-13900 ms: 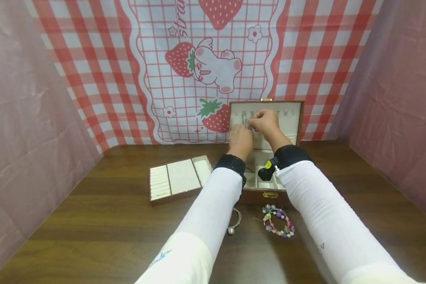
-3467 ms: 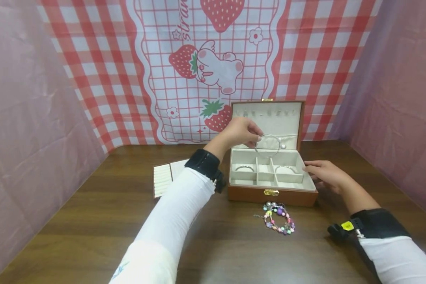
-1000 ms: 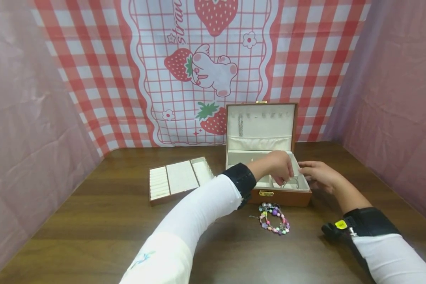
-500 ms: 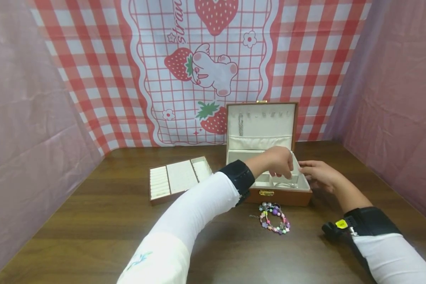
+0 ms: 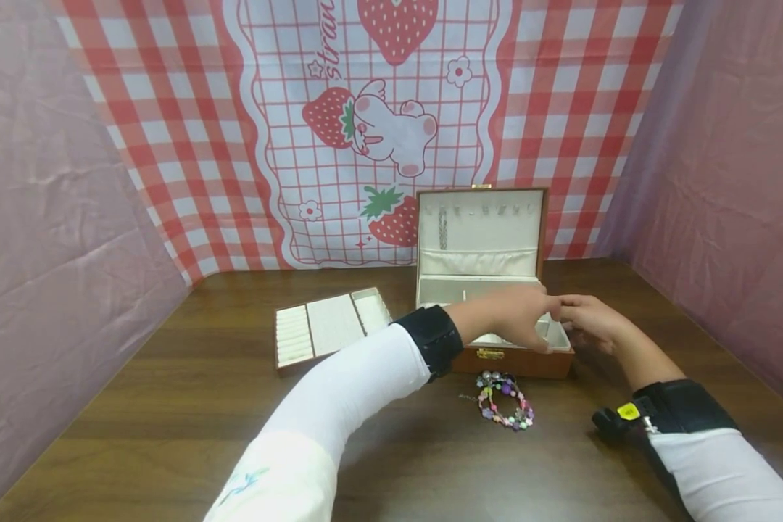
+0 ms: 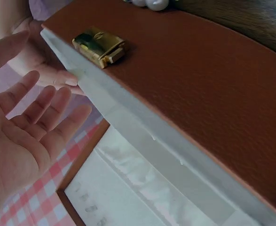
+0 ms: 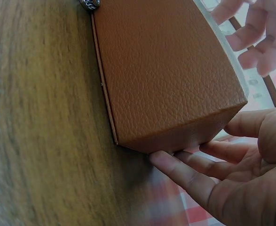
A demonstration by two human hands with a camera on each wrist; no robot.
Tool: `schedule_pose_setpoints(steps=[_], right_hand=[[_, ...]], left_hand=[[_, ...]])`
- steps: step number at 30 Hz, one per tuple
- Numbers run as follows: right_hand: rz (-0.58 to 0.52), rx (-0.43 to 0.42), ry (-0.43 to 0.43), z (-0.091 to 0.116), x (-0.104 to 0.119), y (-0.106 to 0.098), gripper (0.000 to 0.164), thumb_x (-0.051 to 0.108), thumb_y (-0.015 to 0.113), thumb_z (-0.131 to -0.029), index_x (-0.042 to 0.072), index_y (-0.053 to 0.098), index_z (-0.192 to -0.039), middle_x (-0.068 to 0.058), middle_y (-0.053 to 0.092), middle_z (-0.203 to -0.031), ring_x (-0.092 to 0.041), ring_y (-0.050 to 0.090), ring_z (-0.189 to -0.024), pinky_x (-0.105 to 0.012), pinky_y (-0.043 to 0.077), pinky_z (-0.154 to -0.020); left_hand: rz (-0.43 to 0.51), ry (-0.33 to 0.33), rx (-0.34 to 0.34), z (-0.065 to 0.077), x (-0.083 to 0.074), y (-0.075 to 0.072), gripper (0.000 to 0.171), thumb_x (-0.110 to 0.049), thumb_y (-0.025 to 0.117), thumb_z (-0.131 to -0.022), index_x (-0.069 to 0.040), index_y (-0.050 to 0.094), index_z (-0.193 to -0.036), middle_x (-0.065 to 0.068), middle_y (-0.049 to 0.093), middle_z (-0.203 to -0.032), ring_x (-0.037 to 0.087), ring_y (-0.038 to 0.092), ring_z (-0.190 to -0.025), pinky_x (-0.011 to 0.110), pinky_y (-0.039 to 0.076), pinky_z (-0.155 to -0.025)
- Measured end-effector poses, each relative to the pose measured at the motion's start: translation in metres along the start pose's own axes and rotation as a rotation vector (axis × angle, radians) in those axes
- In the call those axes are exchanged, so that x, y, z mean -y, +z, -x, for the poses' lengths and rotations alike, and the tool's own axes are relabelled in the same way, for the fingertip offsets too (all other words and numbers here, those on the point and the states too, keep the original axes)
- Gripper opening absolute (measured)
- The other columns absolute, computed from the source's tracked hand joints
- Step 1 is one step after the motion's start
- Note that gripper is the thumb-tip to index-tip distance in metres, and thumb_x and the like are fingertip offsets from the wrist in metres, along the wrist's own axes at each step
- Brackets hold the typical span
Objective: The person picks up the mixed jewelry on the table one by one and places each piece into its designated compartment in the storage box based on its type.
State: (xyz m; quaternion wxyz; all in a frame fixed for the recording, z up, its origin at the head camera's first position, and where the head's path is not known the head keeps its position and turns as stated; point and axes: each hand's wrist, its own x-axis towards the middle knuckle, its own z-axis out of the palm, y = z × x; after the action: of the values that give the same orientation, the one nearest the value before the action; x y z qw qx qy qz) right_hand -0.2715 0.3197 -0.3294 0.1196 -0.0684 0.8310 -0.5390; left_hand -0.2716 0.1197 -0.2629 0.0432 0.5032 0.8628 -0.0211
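My left hand (image 5: 512,315) hovers over the right part of an open brown jewelry box (image 5: 528,364), its fingers spread and holding nothing. In the left wrist view, the loosely bent fingers of the left hand (image 6: 22,136) stand apart from the box rim. My right hand (image 5: 590,319) rests against the box's right side. Seen from the right wrist, the fingertips of the right hand (image 7: 241,179) touch the side wall and the thumb lies at the top rim. A silver chain (image 5: 442,228) hangs inside the raised lid. The left hand hides most of the compartments.
Colourful beaded bracelets (image 5: 489,415) lie on the wooden table (image 5: 431,464) before the box. Left of the box sits a shallow cream-lined tray (image 5: 336,326) with ring rolls. Behind hangs a red checked strawberry cloth (image 5: 215,145).
The left hand let go of a silver bangle in the front right compartment, then moved slightly right with fingers spreading. Earlier, both hands worked at the lid's hooks. The right hand stays at the box's side.
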Motion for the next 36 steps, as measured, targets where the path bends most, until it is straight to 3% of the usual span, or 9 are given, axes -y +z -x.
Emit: schedule_pose_setpoints(steps=[3, 7, 20, 27, 36], right_hand=[[0.012, -0.003, 0.009, -0.001, 0.000, 0.002, 0.061, 0.023, 0.046, -0.102, -0.014, 0.025, -0.145, -0.029, 0.047, -0.133, -0.025, 0.057, -0.104, -0.041, 0.056, -0.085], [0.005, -0.005, 0.025, -0.001, 0.001, 0.003, 0.066, 0.026, 0.047, -0.102, -0.014, 0.020, -0.147, -0.033, 0.040, -0.139, -0.026, 0.058, -0.108, -0.042, 0.056, -0.086], [-0.019, -0.019, 0.048, -0.002, 0.000, 0.003, 0.062, 0.020, 0.044, -0.103, -0.013, 0.017, -0.148, -0.020, 0.056, -0.123, -0.018, 0.061, -0.098, -0.041, 0.057, -0.082], [-0.022, -0.018, 0.048, -0.004, 0.000, 0.003, 0.063, 0.020, 0.045, -0.103, -0.014, 0.017, -0.148, -0.025, 0.052, -0.127, -0.019, 0.061, -0.099, -0.042, 0.057, -0.084], [0.007, -0.016, 0.044, -0.003, 0.006, 0.002, 0.063, 0.020, 0.044, -0.103, -0.016, 0.016, -0.147, -0.032, 0.047, -0.132, -0.020, 0.061, -0.101, -0.041, 0.057, -0.084]], left_hand=[[-0.003, 0.028, -0.021, 0.005, 0.001, 0.004, 0.054, -0.046, 0.069, -0.087, -0.018, 0.057, -0.132, -0.002, 0.054, -0.126, 0.007, 0.050, -0.111, 0.016, 0.043, -0.091], [0.036, 0.061, -0.059, 0.011, 0.005, 0.011, 0.052, -0.043, 0.067, -0.089, -0.015, 0.059, -0.132, -0.001, 0.054, -0.126, 0.007, 0.051, -0.114, 0.015, 0.041, -0.094], [0.113, 0.068, -0.093, 0.032, 0.026, 0.025, 0.044, -0.036, 0.067, -0.092, -0.009, 0.062, -0.127, 0.006, 0.060, -0.123, 0.012, 0.054, -0.112, 0.015, 0.043, -0.093], [0.163, 0.063, -0.126, 0.044, 0.035, 0.028, 0.042, -0.034, 0.067, -0.092, -0.009, 0.063, -0.125, 0.006, 0.062, -0.119, 0.013, 0.057, -0.105, 0.015, 0.045, -0.085], [0.159, 0.037, -0.205, 0.064, 0.041, 0.028, 0.041, -0.036, 0.066, -0.092, -0.011, 0.063, -0.124, 0.004, 0.061, -0.117, 0.010, 0.056, -0.102, 0.016, 0.045, -0.086]])
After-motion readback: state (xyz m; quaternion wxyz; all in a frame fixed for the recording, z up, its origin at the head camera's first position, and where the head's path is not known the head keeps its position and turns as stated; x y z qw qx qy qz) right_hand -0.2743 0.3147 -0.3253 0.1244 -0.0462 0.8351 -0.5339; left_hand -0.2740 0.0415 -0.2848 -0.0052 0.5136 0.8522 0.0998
